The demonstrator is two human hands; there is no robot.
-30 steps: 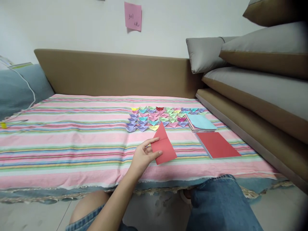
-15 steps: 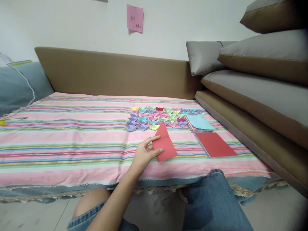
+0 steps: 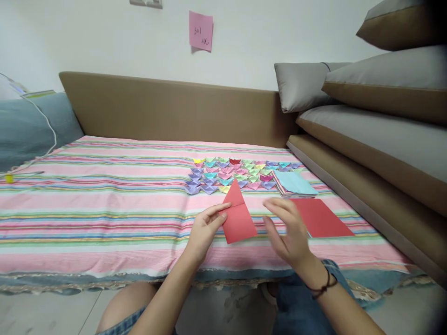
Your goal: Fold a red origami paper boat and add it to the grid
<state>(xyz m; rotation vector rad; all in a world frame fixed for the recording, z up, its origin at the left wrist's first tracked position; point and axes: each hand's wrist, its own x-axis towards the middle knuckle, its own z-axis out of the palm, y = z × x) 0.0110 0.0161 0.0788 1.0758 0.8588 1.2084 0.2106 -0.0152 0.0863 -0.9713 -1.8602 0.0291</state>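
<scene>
While you sit facing the wide striped cloth [image 3: 104, 200], the brown backrest [image 3: 174, 111] runs along its far side, with stacked cushions [image 3: 377, 121] piled up on your right and a grey pillow [image 3: 302, 86] at their far end. Down on the cloth to your right lies the red sheet [image 3: 326, 218], flat, and just beyond it sits the stack of paper [image 3: 296, 183], light blue on top.

And now your hands! Your left hand [image 3: 204, 230] has the folded red paper [image 3: 239, 221] at its left edge, fingers [image 3: 226, 205] and thumb gripping it, its point away from you, a crease across it, right in front of you over the cloth. Your right hand [image 3: 291, 232], a little blurred, hangs just right of that paper, apart from it, fingers spread and holding nothing. Up on the wall, there's the pink note [image 3: 200, 32]. Beyond the folded paper, little paper boats [image 3: 226, 176] line up in colourful rows, and a dark bracelet [image 3: 323, 291] circles your right wrist.
</scene>
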